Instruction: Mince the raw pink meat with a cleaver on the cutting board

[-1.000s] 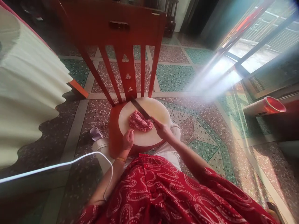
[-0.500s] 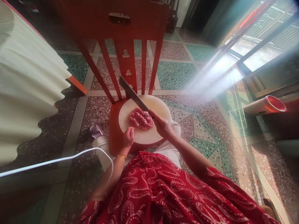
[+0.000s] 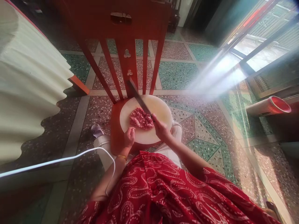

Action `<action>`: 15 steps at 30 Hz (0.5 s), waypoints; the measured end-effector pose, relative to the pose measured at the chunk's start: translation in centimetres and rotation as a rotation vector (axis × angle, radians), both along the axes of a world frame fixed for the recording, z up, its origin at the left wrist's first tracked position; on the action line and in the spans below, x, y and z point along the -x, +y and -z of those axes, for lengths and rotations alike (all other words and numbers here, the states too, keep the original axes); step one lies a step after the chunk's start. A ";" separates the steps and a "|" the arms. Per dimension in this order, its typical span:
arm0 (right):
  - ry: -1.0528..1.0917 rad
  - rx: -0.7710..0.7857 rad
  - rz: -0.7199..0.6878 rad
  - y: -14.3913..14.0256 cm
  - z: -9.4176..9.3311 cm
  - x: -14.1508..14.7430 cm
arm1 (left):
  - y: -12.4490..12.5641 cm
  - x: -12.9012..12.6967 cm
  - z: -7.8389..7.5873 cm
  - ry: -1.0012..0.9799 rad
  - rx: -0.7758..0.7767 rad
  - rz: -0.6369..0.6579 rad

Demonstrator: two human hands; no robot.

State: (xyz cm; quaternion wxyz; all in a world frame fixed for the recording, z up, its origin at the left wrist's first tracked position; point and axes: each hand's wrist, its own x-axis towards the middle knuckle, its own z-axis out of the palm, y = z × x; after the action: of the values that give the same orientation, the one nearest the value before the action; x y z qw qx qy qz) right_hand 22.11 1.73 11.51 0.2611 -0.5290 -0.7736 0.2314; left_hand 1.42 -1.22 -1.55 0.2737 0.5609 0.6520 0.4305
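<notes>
Terrazzo flooring surrounds a red wooden chair (image 3: 115, 130) bearing a round cutting board (image 3: 161, 110). Minced meat (image 3: 141, 119) lies at board centre. A knife (image 3: 139, 98), raised over the meat, is gripped in the closed right hand (image 3: 161, 130); the board's near edge is pinched by the left hand (image 3: 129, 137).

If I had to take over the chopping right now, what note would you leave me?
Right hand: closed on the knife handle, blade raised at a slant over the minced meat.
Left hand: closed on the near edge of the round white cutting board, steadying it.
The board sits on the seat of the red wooden chair; the meat lies in one pile mid-board.
Done: meat already looks finely chopped.
Left: probably more chopping passes; mind the left fingers close to the pile.
</notes>
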 end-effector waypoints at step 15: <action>-0.112 0.208 0.037 0.9 1.7 -1.2 | 0.0 -0.1 0.1 0.014 0.013 -0.008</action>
State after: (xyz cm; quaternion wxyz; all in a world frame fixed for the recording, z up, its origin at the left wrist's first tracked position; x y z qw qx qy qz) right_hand 23.30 2.63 9.80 0.1654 -0.5796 -0.7487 0.2758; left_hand 1.47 -1.20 -1.65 0.2709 0.5594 0.6590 0.4235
